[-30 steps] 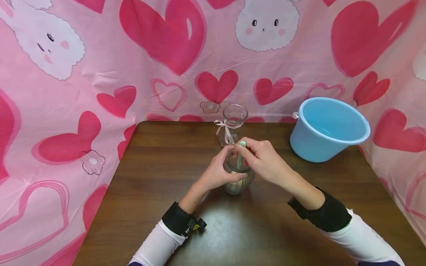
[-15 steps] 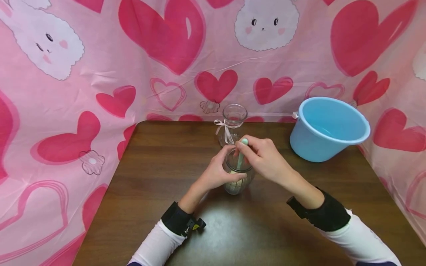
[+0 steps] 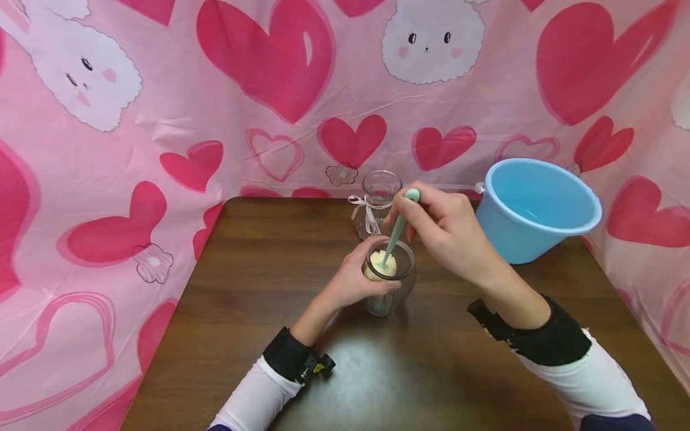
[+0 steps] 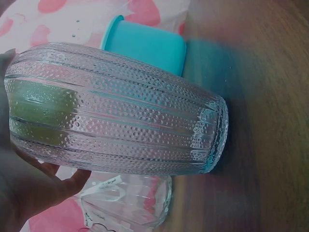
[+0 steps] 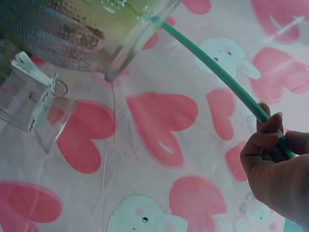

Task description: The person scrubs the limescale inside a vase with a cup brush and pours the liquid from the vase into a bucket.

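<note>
Two hands meet over the dark wooden table, and the biggest thing on it is the blue bucket, sitting just off to the outer side of the right hand, near it but apart. Beyond both hands, against the pink heart-print cloth, stands a small clear vase with a white ribbon tied at its neck. Nearer, between the hands, is the bumpy glass jar, upright on the table; the left hand curls around its side, thumb across the front, gripping it. Inside the jar's mouth sits a pale yellow lump. Smallest of all, the slim green spoon: its lower end dips into that lump at the jar's mouth, its handle slants up and away, and the right hand pinches it near the top end between thumb and curled fingers, raised above the jar.
</note>
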Action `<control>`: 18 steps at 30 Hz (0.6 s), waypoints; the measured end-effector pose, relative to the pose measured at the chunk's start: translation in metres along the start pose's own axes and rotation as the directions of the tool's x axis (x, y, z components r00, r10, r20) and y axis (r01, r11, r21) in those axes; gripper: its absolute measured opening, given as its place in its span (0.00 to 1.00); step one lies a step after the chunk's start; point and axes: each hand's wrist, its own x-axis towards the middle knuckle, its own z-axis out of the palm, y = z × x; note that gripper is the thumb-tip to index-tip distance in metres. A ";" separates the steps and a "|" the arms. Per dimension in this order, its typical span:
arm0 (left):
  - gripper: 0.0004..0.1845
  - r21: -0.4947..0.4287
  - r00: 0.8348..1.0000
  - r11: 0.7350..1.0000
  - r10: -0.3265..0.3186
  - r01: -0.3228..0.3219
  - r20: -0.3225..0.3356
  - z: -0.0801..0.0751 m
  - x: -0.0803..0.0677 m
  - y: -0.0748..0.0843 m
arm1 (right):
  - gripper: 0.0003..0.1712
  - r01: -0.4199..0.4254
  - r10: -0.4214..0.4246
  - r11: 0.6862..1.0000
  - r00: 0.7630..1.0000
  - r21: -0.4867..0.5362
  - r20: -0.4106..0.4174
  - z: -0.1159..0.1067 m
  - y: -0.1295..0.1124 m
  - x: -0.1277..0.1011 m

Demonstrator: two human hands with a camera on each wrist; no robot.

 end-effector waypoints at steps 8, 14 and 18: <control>0.43 0.028 1.000 1.000 0.005 -0.005 -0.004 -0.001 -0.001 0.002 | 0.07 0.076 -0.066 0.996 0.984 0.056 -0.167 -0.013 -0.006 0.004; 0.43 0.031 1.000 1.000 0.003 -0.003 -0.006 -0.002 0.000 0.001 | 0.05 0.066 -0.066 0.998 0.991 -0.003 -0.117 -0.004 0.007 0.004; 0.44 0.035 1.000 0.999 -0.007 0.007 0.001 0.000 0.000 0.000 | 0.06 0.091 -0.096 0.995 0.983 -0.037 -0.158 -0.014 0.002 0.005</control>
